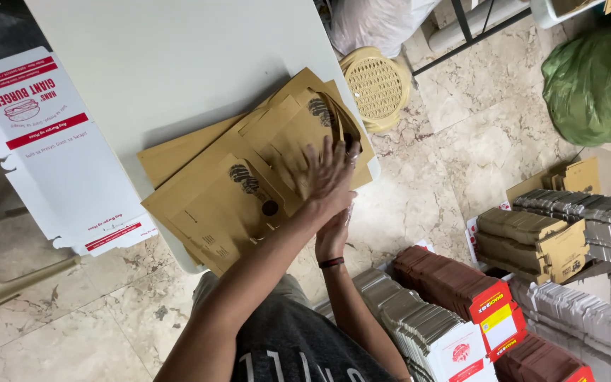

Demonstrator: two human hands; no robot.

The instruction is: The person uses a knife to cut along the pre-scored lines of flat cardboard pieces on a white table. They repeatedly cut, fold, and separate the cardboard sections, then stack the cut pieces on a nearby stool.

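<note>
Item: flat brown cardboard box blanks (235,191), loose stack at the white counter (171,64) edge; my left hand (328,177) presses flat, fingers spread, grasping nothing; right hand (332,237) beneath, grip unclear; step: squaring the stack; next needs aligned edges.

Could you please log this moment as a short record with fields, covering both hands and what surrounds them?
left hand: flat, fingers spread, pressing on the brown box
right hand: at the table edge, under the left hand; what it grips is hidden
stack: flat brown blanks under the box, overhanging the table edge
white blank: large flat printed carton, left of the table
stool: tan, perforated seat, on the floor
folded boxes: rows on the floor, right of the person
green bag: top right
</note>
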